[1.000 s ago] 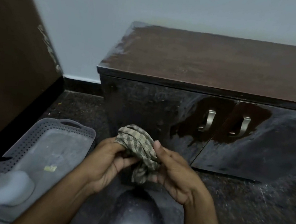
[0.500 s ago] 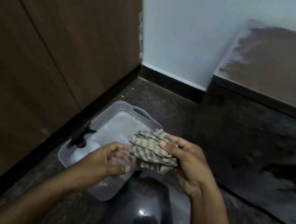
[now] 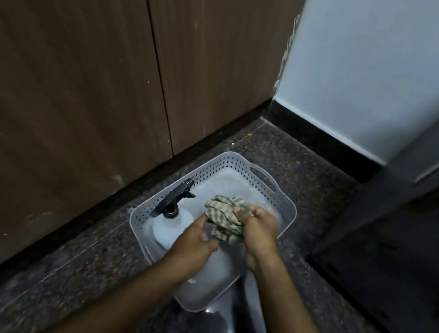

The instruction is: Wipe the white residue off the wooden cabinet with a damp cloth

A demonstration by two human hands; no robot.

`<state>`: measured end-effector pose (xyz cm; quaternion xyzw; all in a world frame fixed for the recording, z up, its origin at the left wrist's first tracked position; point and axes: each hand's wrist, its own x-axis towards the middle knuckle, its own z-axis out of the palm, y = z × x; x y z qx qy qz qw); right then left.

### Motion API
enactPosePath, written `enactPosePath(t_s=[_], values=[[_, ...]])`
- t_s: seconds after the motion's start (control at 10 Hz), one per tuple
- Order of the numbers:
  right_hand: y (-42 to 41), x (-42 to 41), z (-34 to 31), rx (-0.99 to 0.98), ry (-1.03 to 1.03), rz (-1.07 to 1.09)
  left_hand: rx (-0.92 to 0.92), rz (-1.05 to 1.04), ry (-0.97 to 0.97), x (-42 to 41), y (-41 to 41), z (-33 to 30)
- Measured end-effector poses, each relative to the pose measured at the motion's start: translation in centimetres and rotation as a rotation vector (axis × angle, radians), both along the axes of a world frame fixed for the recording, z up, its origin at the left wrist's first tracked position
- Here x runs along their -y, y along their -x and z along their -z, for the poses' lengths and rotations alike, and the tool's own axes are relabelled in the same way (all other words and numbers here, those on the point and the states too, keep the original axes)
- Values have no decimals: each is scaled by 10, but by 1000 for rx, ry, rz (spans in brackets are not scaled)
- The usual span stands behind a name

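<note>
The floor (image 3: 283, 160) was dark speckled stone, with brown wooden panels (image 3: 72, 63) on one side and a pale wall (image 3: 378, 75) behind. A grey plastic basket (image 3: 238, 161) with little holes sat on the floor near the corner where they met. A spray bottle (image 3: 167, 228) lay in the basket by its near-left wall, its black nozzle pointing toward the far-left rim.

Both hands were over the basket. The right hand (image 3: 259, 227) was clenched round a striped cloth (image 3: 222, 212), bunched in a lump above the middle of the basket. The left hand (image 3: 195, 243) pinched the low edge of the cloth, just beside the bottle. The cloth was too scrunched to have a clear long side; its loose end hung down toward the basket floor.

The cabinet (image 3: 415, 220) stood at the right, dark and blurry. No white marks showed on it from here.

This looked like the getting-ready step: squeezing or wetting the cloth. No wiping was going on. Next, the cloth would likely need to go over to the cabinet, and be spread flat enough to rub.
</note>
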<state>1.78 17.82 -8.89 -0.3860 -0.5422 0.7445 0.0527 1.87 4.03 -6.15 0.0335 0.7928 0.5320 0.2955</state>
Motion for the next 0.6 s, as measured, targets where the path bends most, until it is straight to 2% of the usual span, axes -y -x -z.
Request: enactPosePath(t_s=[0.2, 0.3, 0.4, 0.5, 0.6], values=[[20, 1, 47, 226, -381, -116, -35, 23, 175, -20, 23, 26], [21, -3, 50, 298, -613, -266, -44, 12, 229, -29, 32, 36], [23, -1, 43, 518, -1001, -474, -112, 17, 284, -39, 35, 47], [19, -5, 36, 480, -1057, -512, -203, -3, 356, -45, 41, 52], [16, -14, 27, 387, -1102, -481, -404, -26, 337, -49, 34, 50]])
